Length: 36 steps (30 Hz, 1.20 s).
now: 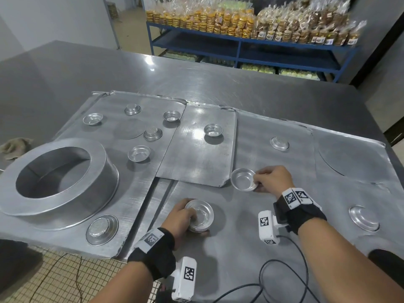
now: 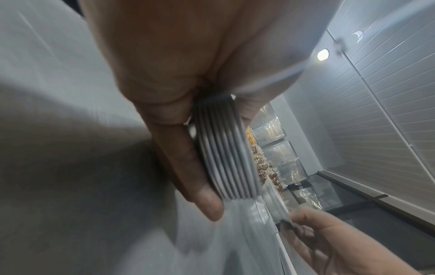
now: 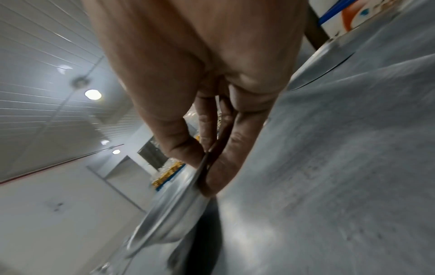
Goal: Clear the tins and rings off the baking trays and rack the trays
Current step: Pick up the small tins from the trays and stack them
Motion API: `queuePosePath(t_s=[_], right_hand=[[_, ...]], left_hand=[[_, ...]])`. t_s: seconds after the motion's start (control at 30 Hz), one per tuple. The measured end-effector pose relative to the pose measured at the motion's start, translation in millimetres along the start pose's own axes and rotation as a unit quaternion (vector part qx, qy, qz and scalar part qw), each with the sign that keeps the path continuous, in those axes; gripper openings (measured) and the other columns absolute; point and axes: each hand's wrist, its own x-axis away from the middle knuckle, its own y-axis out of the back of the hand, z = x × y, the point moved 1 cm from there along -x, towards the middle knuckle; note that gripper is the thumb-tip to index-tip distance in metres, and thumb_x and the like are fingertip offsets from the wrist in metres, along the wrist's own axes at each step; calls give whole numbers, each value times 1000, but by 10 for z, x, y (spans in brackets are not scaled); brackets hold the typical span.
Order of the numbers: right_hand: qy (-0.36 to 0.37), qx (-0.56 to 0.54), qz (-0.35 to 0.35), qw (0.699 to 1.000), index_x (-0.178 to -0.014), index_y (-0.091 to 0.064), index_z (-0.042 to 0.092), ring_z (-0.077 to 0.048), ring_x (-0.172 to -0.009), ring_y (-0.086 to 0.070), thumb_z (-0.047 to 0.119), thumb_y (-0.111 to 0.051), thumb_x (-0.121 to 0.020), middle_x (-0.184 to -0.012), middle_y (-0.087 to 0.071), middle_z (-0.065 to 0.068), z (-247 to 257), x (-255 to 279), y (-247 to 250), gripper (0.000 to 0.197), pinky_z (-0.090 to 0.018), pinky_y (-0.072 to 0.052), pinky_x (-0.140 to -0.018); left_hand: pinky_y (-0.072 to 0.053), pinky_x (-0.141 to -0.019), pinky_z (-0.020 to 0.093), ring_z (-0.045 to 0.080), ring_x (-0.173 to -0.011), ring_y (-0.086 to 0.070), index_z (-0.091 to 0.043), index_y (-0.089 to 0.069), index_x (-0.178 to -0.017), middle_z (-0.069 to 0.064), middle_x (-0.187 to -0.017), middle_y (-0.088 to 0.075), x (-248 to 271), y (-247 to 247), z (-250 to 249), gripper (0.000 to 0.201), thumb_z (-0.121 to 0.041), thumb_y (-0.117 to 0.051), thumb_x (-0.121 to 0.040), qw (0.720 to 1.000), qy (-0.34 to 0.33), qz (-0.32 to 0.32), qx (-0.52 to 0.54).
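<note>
My left hand [image 1: 185, 217] grips a stack of several small round tins [image 1: 201, 215] near the front of the table; the left wrist view shows the stacked rims [image 2: 226, 154] between thumb and fingers. My right hand [image 1: 271, 179] pinches the rim of a single small tin [image 1: 242, 179], lifted and tilted just right of the middle tray [image 1: 196, 167]; the pinch shows in the right wrist view [image 3: 207, 158]. More small tins lie on the trays, some upside down, such as one [image 1: 279, 143] and another [image 1: 364, 217]. A big metal ring [image 1: 56, 173] stands on the left tray [image 1: 122, 193].
Flat round discs lie on the left tray [image 1: 129, 129] and far right [image 1: 349, 154]. A crumpled cloth [image 1: 15, 146] lies at the table's left edge. Black cables [image 1: 282, 278] trail over the front edge. A blue shelf of bagged baked goods [image 1: 240, 42] stands behind the table.
</note>
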Motion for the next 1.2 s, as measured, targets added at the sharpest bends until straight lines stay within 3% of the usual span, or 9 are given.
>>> queuePosePath(t_s=[0.17,0.27,0.33,0.4,0.53,0.63,0.87,1.03,1.2], right_hand=[[39,25,80,996,-78,-75,3,-30,-59,-73,-10,-69,-70,-75,-72,-18,52,491,-241,16,-40,-62,-60],[55,45,113,991,-77,-75,6,-27,-63,-74,-8,-71,-70,-79,-72,-16,29,738,-386,17,-38,-62,-58],[62,67,126,988,-78,-75,6,-24,-63,-74,-6,-72,-70,-80,-72,-13,-12,829,-465,15,-35,-62,-56],[75,88,132,984,-79,-76,5,-23,-60,-73,-4,-72,-70,-78,-72,-12,-41,882,-529,13,-34,-62,-55],[83,99,142,981,-80,-77,5,-22,-57,-73,2,-76,-71,-72,-73,-11,-84,953,-597,9,-34,-62,-56],[89,114,152,978,-82,-78,5,-21,-57,-73,4,-75,-73,-70,-74,-10,-113,1004,-621,9,-30,-62,-56],[80,97,140,982,-87,-79,11,-15,-54,-68,5,-73,-76,-71,-73,-6,-243,1037,-613,14,-25,-59,-55],[65,96,125,985,-90,-79,18,-14,-66,-74,17,-76,-77,-78,-76,0,-374,1049,-626,14,-33,-63,-64],[62,113,117,985,-89,-79,20,-3,-73,-69,18,-82,-70,-78,-74,6,-408,1112,-610,20,-14,-54,-63]], left_hand=[[-57,-61,46,39,-78,-65,-7,-62,-111,27,-110,-61,46,-36,-17,22,-15,-51,-94,999,14,16,29],[-58,-61,44,36,-78,-69,-6,-61,-121,29,-112,-65,38,-50,14,43,-41,-52,-98,997,43,53,31],[-59,-67,50,40,-89,-70,-6,-61,-125,29,-119,-65,21,-61,36,49,-45,-54,-97,996,37,77,26],[-57,-72,56,43,-96,-68,-6,-62,-122,29,-120,-64,27,-74,42,44,-40,-60,-95,997,22,73,24],[-53,-76,68,44,-91,-67,-1,-62,-115,31,-117,-63,53,-84,39,34,-15,-73,-86,998,8,58,0],[-50,-75,73,41,-87,-67,0,-62,-114,27,-109,-65,57,-80,52,29,-1,-69,-86,998,-1,62,-13],[-58,-64,55,41,-87,-66,1,-57,-117,29,-110,-62,91,-76,59,25,8,-50,-94,996,-9,81,-44],[-54,-73,43,32,-85,-64,-4,-62,-114,20,-98,-66,63,-87,66,27,4,-48,-94,992,-22,84,-97],[-59,-74,46,35,-91,-69,-7,-63,-118,19,-106,-70,91,-130,52,28,2,-52,-93,987,-16,105,-118]])
